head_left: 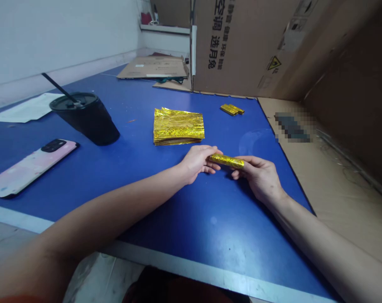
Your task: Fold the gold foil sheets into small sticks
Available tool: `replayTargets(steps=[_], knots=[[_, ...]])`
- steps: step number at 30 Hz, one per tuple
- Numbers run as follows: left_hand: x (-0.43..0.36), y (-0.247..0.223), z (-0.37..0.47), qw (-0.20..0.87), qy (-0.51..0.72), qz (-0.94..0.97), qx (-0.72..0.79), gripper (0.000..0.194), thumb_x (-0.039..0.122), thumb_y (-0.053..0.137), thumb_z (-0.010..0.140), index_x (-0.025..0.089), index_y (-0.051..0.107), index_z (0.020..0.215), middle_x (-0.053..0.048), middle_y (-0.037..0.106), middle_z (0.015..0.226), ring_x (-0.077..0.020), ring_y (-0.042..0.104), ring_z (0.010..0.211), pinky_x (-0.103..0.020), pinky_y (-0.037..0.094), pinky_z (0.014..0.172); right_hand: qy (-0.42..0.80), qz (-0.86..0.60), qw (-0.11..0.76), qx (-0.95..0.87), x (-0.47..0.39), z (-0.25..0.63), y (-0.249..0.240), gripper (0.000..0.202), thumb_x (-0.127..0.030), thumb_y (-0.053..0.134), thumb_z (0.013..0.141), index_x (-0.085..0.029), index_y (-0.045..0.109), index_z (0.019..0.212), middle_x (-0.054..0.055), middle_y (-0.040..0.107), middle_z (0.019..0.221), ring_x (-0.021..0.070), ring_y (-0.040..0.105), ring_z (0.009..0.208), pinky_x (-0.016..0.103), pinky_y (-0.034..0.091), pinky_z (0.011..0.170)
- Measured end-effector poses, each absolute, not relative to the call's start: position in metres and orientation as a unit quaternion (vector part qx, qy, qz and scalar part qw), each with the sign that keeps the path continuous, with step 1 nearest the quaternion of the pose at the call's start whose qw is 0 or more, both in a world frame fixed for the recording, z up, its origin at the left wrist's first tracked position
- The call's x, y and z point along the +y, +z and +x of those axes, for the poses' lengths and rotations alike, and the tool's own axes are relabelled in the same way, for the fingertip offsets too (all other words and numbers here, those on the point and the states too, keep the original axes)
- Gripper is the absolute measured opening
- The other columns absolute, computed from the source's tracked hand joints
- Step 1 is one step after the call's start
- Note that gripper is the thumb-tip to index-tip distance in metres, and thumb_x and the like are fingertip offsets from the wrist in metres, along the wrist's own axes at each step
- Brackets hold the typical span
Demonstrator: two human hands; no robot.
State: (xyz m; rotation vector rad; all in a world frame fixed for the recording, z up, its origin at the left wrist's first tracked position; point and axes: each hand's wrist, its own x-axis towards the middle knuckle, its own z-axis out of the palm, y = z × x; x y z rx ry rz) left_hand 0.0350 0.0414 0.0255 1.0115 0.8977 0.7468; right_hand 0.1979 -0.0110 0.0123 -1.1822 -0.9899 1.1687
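While the left hand (pixel 200 164) and right hand (pixel 263 176) held the roll (pixel 227 160) by its ends, its long axis ran crosswise from fingers (pixel 212 169) to fingers, neither hand nearer; the stack (pixel 178 125) lay just beyond the left fingers.

Shiny gold strip (pixel 227 160), held lengthwise

white wall (pixel 74 33) — left | blue table (pixel 184 219) — glossy, pale edge (pixel 184 266) | pale floor (pixel 93 273) below
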Motion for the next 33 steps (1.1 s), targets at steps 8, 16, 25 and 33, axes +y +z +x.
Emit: replayTargets(steps=[8,16,25,33], knots=[[0.062,0.032,0.016,0.7,0.308,0.583,0.275,0.021,0.008,0.058,0.071,0.011,0.061,0.091,-0.005,0.063,0.074,-0.0103,0.061,0.062,-0.02,0.049,0.054,0.591,-0.472,0.54,-0.37,-0.003,0.214,0.017,0.016,-0.02,0.069,0.06,-0.013,0.064,0.074,0.005,0.066,0.06,0.0109,0.057,0.046,0.024,0.048,0.047],[0.06,0.033,0.019,0.653,0.294,0.635,0.29,0.016,0.002,0.055,0.065,0.009,0.063,0.077,-0.004,0.065,0.062,-0.0101,0.062,0.052,-0.02,0.051,0.052,0.644,-0.463,0.416,-0.444,-0.004,0.223,0.022,0.022,-0.028,0.071,0.061,-0.013,0.062,0.074,0.005,0.067,0.063,0.0119,0.058,0.045,0.024,0.047,0.044],[0.057,0.03,0.022,0.65,0.304,0.628,0.3,0.016,-0.001,0.052,0.064,0.009,0.062,0.073,-0.003,0.064,0.057,-0.0098,0.061,0.048,-0.018,0.05,0.048,0.623,-0.463,0.405,-0.482,-0.004,0.222,0.019,0.017,-0.029,0.069,0.064,-0.013,0.063,0.065,0.003,0.065,0.056,0.0095,0.054,0.038,0.021,0.044,0.038],[0.056,0.029,0.021,0.714,0.256,0.598,0.26,0.023,0.006,0.057,0.07,0.011,0.063,0.092,-0.008,0.068,0.072,-0.0146,0.065,0.063,-0.021,0.052,0.056,0.652,-0.462,0.38,-0.466,-0.003,0.227,0.022,0.018,-0.03,0.068,0.064,-0.012,0.062,0.063,0.004,0.065,0.056,0.0094,0.054,0.039,0.021,0.043,0.038]])
